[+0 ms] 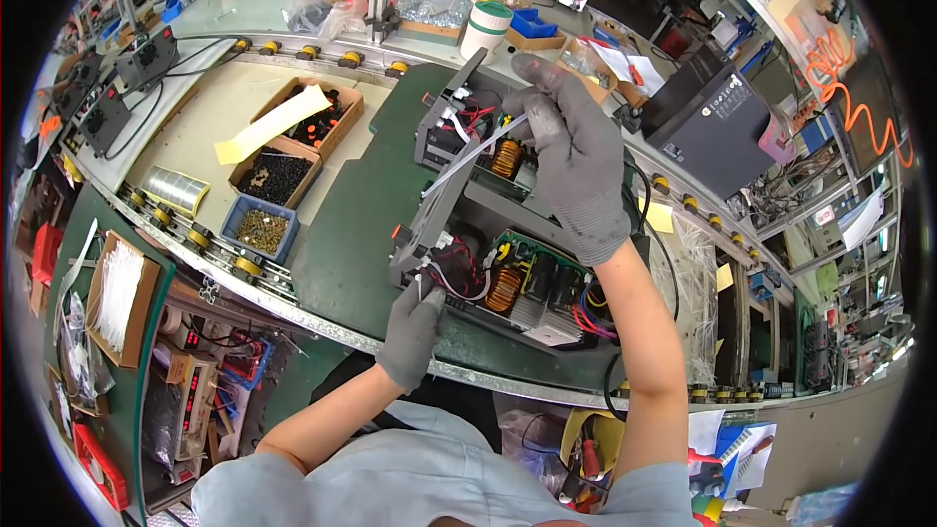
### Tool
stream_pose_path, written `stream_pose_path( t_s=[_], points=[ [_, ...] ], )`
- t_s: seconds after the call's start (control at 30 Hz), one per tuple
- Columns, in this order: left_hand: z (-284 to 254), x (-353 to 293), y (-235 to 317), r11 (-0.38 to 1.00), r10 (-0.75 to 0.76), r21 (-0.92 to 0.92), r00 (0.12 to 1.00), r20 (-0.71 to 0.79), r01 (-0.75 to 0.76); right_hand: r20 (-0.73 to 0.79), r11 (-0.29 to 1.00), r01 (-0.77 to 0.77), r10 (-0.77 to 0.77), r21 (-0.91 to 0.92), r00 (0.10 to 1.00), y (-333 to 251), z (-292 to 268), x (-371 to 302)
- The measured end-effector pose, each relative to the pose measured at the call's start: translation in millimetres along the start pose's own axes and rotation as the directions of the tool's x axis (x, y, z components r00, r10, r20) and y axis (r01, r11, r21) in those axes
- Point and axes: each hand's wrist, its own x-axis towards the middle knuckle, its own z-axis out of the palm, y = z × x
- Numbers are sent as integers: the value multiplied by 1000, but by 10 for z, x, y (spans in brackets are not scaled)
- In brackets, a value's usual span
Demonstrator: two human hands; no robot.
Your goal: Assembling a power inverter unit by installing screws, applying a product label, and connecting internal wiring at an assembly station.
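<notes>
Gloved in grey, my right hand [576,156] is raised over the two open units, its fingers pinching the end of a thin white cable tie [475,156]. The tie slants down and left across the dark housing edge. My left hand [411,332], also in a grey glove, is closed at the left end of the nearer unit [517,283], beside its red, black and white wires [459,268]. A small whitish tip shows at its fingertips; what it grips is mostly hidden. Behind lies the farther unit [444,141], partly covered by my right hand.
Left on the bench stand a blue bin of brass-coloured parts [262,226], a box of black screws [276,174] and a box of black and orange parts [337,112]. White strips fill a carton [119,298] at far left. Roller rails [239,263] edge the bench.
</notes>
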Motion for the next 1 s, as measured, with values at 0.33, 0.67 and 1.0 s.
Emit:
stream_pose_path(
  t_s=[0.33, 0.67, 1.0],
  points=[
    [59, 27, 44, 999, -3, -54, 1000, -30, 1, -33, 996, 10, -13, -91, 999, -95, -23, 17],
    [31, 194, -83, 979, -72, -187, 996, 54, 81, -29, 733, 146, -220, -664, 975, -690, -308, -909],
    [21, 381, -94, 996, -88, -29, 996, -10, 88, -266, 798, -137, -30, -587, 963, -123, 134, -1260]
  ],
)
